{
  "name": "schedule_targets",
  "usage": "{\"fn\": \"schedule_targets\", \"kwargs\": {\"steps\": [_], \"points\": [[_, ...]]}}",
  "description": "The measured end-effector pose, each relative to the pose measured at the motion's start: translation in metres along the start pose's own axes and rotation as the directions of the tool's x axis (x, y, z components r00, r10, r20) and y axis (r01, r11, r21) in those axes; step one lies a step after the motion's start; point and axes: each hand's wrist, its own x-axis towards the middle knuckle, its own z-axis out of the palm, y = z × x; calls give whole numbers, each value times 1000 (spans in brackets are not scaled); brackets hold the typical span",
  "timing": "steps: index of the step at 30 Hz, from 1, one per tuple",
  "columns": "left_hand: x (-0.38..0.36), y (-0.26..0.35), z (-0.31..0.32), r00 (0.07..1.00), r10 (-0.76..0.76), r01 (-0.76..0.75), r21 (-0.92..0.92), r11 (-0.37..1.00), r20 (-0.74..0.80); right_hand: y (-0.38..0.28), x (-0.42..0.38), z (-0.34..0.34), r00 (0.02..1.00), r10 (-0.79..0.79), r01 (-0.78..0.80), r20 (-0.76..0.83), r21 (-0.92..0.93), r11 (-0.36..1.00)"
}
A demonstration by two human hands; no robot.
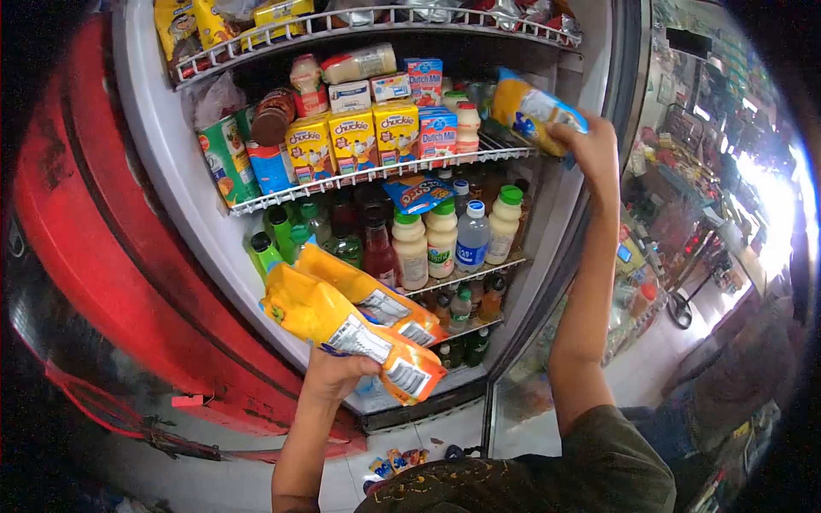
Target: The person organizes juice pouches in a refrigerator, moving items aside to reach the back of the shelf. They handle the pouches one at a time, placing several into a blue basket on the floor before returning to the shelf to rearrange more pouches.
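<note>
My left hand point(335, 373) grips two yellow-orange pouches point(321, 309) by their lower side, with printed panels and barcodes facing me. They are in front of the fridge's lower bottle shelf. My right hand point(590, 147) is raised at the right end of the middle shelf point(368, 178) and pinches a yellow and blue pouch point(528, 109) by its right end. Yellow Chuckie cartons point(352, 141), Dutch Mill cartons point(438, 132) and a green can point(227, 158) stand on that shelf, left of this pouch. What lies behind the pouch is hidden.
Below are white bottles with green caps point(440, 239), a blue-labelled bottle point(472, 239) and a blue packet point(419, 193). Yellow packs point(278, 19) fill the top shelf. The glass door point(534, 393) stands open at right. Several packets point(398, 462) lie on the floor.
</note>
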Motion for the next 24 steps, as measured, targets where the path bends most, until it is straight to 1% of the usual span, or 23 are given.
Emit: {"fn": "schedule_targets", "kwargs": {"steps": [1,2,3,4,5,6,7,9,10,11,12,13,14,15,16,17,18,20,21,22,23,24], "points": [[1,0,-1,1000,17,-17,-5,1000,-24,9,-6,-4,999,46,-40,-21,227,973],[2,0,0,998,33,-34,-10,999,-47,7,-17,-8,998,53,-45,-29,214,976],[3,1,1,997,56,-57,-22,998,-48,0,-30,-9,991,131,-112,-13,446,888],[6,-1,2,998,44,-45,-27,999,-36,-5,-38,-10,979,201,-165,19,652,740],[9,-1,3,999,14,-15,-42,999,-32,-4,-43,-10,976,213,-177,36,700,692],[10,-1,4,999,-16,14,-55,998,-30,-4,-49,-11,975,221,-177,28,698,694],[12,-5,0,1000,3,-3,-26,1000,2,-4,-55,-9,968,242,-210,64,733,648],[12,-7,2,999,-32,32,-34,999,-12,-11,-68,-5,957,259,-254,130,809,531],[12,-8,4,998,-61,60,-44,997,-31,-11,-72,-1,956,262,-257,131,807,531],[12,-10,4,998,-61,59,-45,997,-32,-11,-75,4,949,282,-249,137,877,411],[11,-11,4,998,-68,68,-5,998,-16,-13,-77,10,942,300,-235,148,930,281],[11,-10,4,998,-70,70,36,997,0,-17,-81,15,925,304,-251,227,967,40],[12,-9,3,998,-61,60,80,995,14,-30,-88,17,930,285,-253,233,967,34],[10,-8,1,996,-86,85,62,994,6,-45,-98,19,936,208,-260,283,957,-132],[10,-6,1,998,-59,60,69,996,-10,-56,-102,25,936,123,-281,328,912,-298],[8,-5,3,998,-59,60,77,995,-11,-39,-96,34,945,67,-278,319,896,-347],[7,-3,5,998,-62,62,86,994,-12,-41,-96,36,961,8,-263,277,918,-296],[6,2,7,999,-28,30,94,995,-19,-55,-94,36,993,-10,-113,114,991,68],[4,4,7,999,-20,23,107,994,-26,-74,-93,31,999,4,-42,42,984,171],[3,6,7,999,-18,21,117,993,-30,-88,-87,27,999,11,29,-34,955,294],[3,7,6,999,-14,17,121,992,-31,-97,-73,29,975,-73,221,-209,896,385],[1,8,6,999,-17,22,128,992,-36,-106,-56,24,943,-128,325,-308,770,549]]}}
